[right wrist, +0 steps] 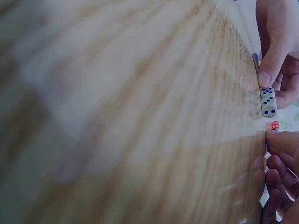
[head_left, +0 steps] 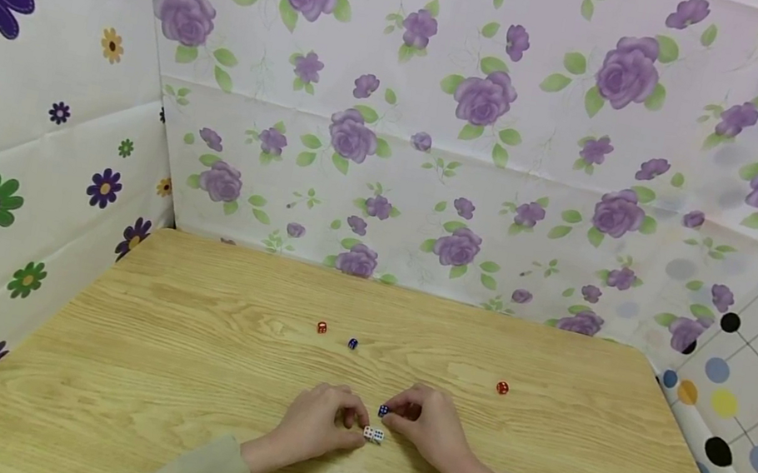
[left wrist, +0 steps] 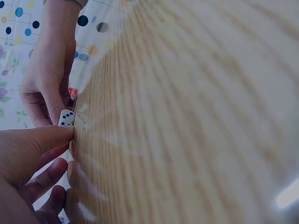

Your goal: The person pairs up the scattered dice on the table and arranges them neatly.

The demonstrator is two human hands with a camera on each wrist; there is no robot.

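Note:
Two white dice [head_left: 373, 435] stand side by side on the wooden table, their dots showing in the right wrist view. Thumb and index finger of my left hand [head_left: 321, 423] pinch the left one of the pair. My right hand [head_left: 430, 429] holds a blue die [head_left: 383, 411] between thumb and fingertips, just beyond the white pair. In the right wrist view, the right thumb and fingers hide most of that blue die. The left wrist view shows one white die [left wrist: 67, 117] right at the left thumb tip.
Farther back on the table [head_left: 218, 327] lie a red die [head_left: 321, 328] and another blue die [head_left: 352, 343]. A second red die [head_left: 502, 388] lies to the right, beyond the right hand. Flower-printed cloth [head_left: 395, 146] rises behind the table, with patterned cloth on both sides.

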